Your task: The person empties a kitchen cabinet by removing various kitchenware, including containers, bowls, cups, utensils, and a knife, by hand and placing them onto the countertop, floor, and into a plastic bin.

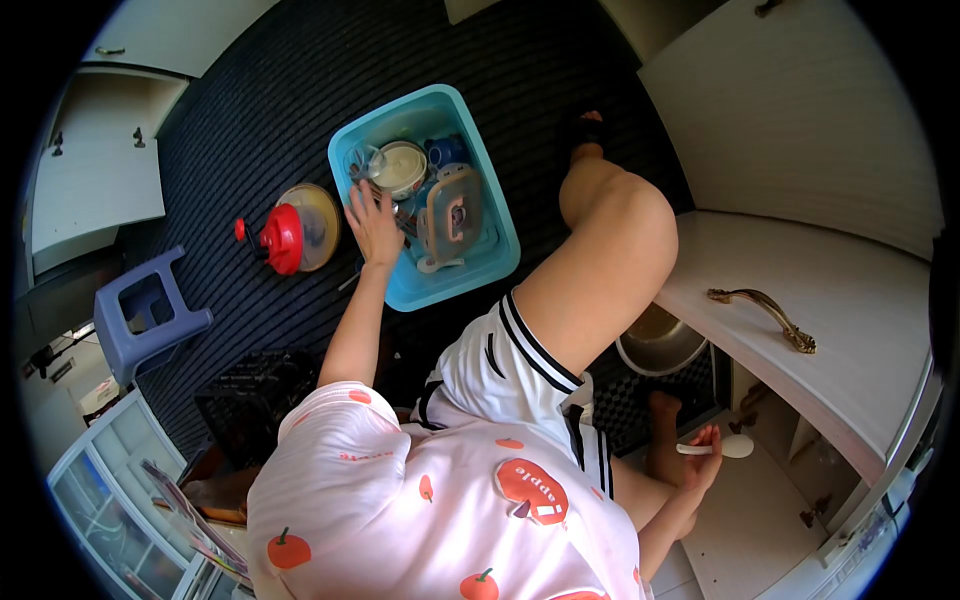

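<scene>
At far left, a blue-grey plastic stool (160, 340) is standing on dark ribbed matting, and a red-topped appliance (285, 240) is sitting beside a light blue tub (440, 294). The left hand (377, 232) is hovering at the tub's left side, fingers loosely spread and apparently empty; whether the fingertips are touching the cutlery, I cannot tell. Inside, a clear cup (365, 160), white bowl (400, 168), blue mug (448, 151) and rectangular container (453, 215) are crowding together; a careless nudge could be tipping the cup against them. At right, near a partly hidden metal bowl (660, 345), the right hand (705, 460) is gripping a white spoon (738, 447) in closed fingers; a loosening hold could be letting it fall below.
</scene>
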`<state>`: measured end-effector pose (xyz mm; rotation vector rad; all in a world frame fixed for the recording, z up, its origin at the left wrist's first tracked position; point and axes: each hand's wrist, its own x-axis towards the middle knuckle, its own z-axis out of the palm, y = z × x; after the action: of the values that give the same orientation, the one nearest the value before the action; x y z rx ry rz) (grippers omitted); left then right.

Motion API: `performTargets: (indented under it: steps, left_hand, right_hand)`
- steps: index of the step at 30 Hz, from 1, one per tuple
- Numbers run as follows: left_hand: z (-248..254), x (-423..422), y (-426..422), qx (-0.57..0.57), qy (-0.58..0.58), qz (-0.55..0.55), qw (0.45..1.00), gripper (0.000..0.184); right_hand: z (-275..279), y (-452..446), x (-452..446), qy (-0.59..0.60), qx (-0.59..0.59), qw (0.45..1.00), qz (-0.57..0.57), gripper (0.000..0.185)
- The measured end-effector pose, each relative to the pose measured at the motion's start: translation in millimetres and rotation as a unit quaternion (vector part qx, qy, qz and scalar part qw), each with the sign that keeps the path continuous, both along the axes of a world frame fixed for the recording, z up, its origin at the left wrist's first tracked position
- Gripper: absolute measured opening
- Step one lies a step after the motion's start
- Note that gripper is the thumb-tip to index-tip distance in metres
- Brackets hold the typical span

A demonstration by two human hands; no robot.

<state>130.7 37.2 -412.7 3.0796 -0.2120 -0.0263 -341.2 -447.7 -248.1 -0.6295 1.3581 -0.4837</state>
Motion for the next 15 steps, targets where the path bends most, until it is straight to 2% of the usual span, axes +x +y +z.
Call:
performTargets:
  steps: [2, 7, 10, 12, 15]
  left_hand:
    - [-0.3, 10.2, -12.5, -0.050, -0.058, -0.041, 0.996, 0.044]
    - [-66.7, 75.4, -52.0, -0.262, -0.033, -0.064, 0.962, 0.031]
    - [-96.3, 114.4, -76.3, -0.222, 0.062, -0.029, 0.973, 0.032]
    - [-110.9, 136.1, -89.2, -0.154, 0.155, 0.000, 0.976, 0.036]
    - [-113.9, 153.1, -110.0, -0.090, 0.275, 0.070, 0.955, 0.045]
  right_hand:
    - [-3.1, -1.5, -3.4, 0.005, -0.004, 1.000, 0.001, 0.018]
    - [1.6, 0.6, 5.3, 0.032, -0.003, 0.999, -0.013, 0.016]
    - [10.4, -0.8, 8.3, 0.059, -0.015, 0.998, -0.017, 0.014]
    - [14.8, -3.8, 6.3, 0.078, -0.018, 0.997, -0.022, 0.011]
    - [16.9, -7.1, -5.4, 0.073, -0.020, 0.997, -0.016, 0.011]
